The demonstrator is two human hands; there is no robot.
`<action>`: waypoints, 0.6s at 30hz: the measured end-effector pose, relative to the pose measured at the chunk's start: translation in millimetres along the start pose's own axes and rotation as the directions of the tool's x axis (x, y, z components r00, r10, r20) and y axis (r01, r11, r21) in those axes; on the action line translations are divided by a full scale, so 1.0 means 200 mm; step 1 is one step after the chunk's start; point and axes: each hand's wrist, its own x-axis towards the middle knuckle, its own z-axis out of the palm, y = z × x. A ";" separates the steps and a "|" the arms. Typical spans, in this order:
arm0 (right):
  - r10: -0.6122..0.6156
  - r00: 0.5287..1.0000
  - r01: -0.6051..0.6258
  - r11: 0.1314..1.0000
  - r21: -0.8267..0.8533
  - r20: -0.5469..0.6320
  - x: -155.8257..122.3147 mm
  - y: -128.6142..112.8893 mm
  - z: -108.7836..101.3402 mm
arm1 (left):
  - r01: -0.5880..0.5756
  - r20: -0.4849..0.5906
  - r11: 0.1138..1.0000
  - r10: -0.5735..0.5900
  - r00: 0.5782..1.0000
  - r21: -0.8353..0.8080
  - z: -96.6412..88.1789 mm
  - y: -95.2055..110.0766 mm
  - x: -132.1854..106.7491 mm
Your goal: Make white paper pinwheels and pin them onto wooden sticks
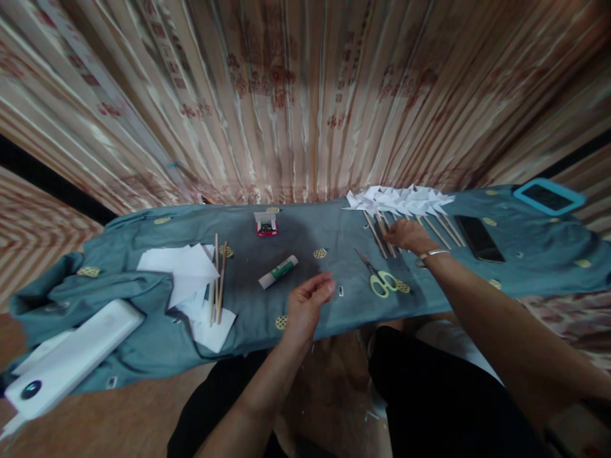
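Note:
My left hand [308, 299] hovers over the front of the cloth, fingers loosely bent and nothing visible in them. To its upper left lies a glue stick [279, 271] with a green label. My right hand [405, 234] is closed around a wooden stick [388, 244] in a row of several at the right. Folded white paper pieces [401, 200] cover the far ends of that row. Scissors [380, 278] with pale yellow-green handles rest between my hands, blades slightly apart. My right fingers partly hide the stick they hold.
On the left are white paper sheets [184, 267], loose wooden sticks [220, 283] and a white device [71, 356]. A small red box [266, 225] stands open near the back. A dark phone [478, 238] and a blue-framed tablet [548, 196] lie right. A curtain [296, 102] hangs behind.

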 end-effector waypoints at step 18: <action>-0.267 0.959 0.272 0.962 0.037 -0.099 -0.35 -0.26 -0.13 | -0.020 0.020 1.000 0.020 1.000 -0.021 -0.05 -0.01 -0.06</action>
